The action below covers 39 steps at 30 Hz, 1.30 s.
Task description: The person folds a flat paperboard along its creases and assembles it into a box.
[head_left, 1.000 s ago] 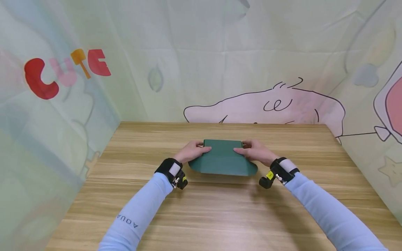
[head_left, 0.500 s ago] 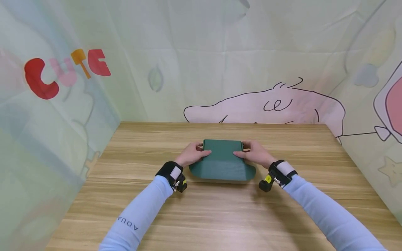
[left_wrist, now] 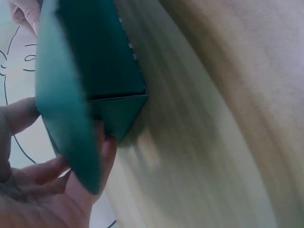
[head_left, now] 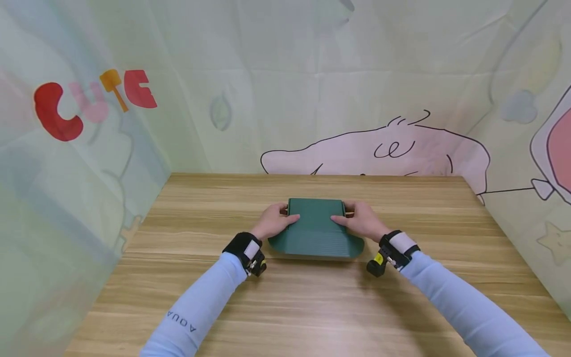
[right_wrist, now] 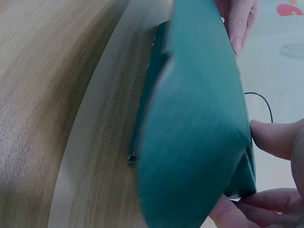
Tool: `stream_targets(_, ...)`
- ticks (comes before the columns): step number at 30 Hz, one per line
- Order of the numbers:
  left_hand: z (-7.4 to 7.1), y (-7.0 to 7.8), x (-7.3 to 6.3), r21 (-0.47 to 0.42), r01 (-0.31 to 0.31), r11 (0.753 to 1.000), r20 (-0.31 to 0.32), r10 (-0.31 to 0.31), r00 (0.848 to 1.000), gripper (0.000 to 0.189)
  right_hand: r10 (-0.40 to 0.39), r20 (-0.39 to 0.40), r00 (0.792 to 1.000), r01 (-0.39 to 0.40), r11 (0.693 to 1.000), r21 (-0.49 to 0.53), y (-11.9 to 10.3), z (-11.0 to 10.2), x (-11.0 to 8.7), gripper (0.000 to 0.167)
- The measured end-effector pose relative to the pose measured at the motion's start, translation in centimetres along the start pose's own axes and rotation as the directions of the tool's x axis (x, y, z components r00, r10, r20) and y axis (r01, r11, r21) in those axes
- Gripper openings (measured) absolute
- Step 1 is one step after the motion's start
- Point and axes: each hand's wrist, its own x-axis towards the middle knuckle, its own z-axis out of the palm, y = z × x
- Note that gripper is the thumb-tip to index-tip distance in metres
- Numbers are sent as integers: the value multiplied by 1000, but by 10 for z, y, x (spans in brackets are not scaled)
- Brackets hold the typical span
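Observation:
A dark green cardboard mailer box sits on the wooden table, its lid lying over the top. The lid's front flap, with rounded ends, sticks out toward me, apart from the box's front wall in the left wrist view. My left hand grips the box's left side, thumb on the lid and fingers along the side wall. On the right side, my right hand holds it the same way, its thumb at the lid's edge in the right wrist view. The box's inside is hidden.
The wood-grain table runs up to a printed cloth backdrop behind and at both sides. Each wrist carries a black strap with a small camera, the left one and the right one close beside the flap.
The flap has tilted, its front edge now lower in the head view. Both wrists have come slightly toward me, while the hands stay at the box's sides and the box keeps its place.

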Motion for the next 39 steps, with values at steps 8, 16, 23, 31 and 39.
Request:
stream_targets(8, -3, 10, -4, 56, 14, 998, -1, -14, 1000, 60, 99, 28, 995, -99, 995, -2, -2, -7, -4, 79)
stream_targets(16, 3, 6, -5, 76, 23, 997, 7, -23, 1000, 52, 139, 43, 989, -137, 990, -27, -5, -6, -9, 75)
stream_targets(23, 7, 2, -6, 56, 8, 998, 4, -8, 1000, 50, 147, 51, 988, -146, 989, -36, -4, -2, -7, 79)
stream_targets(31, 12, -3, -7, 49, -6, 999, -40, 8, 999, 43, 107, 8, 994, -106, 992, -73, 1, 2, -7, 69)
stream_targets(39, 16, -5, -9, 124, -52, 991, -66, 60, 996, 42, 42, -31, 999, -45, 991, -128, -1, 6, -10, 57)
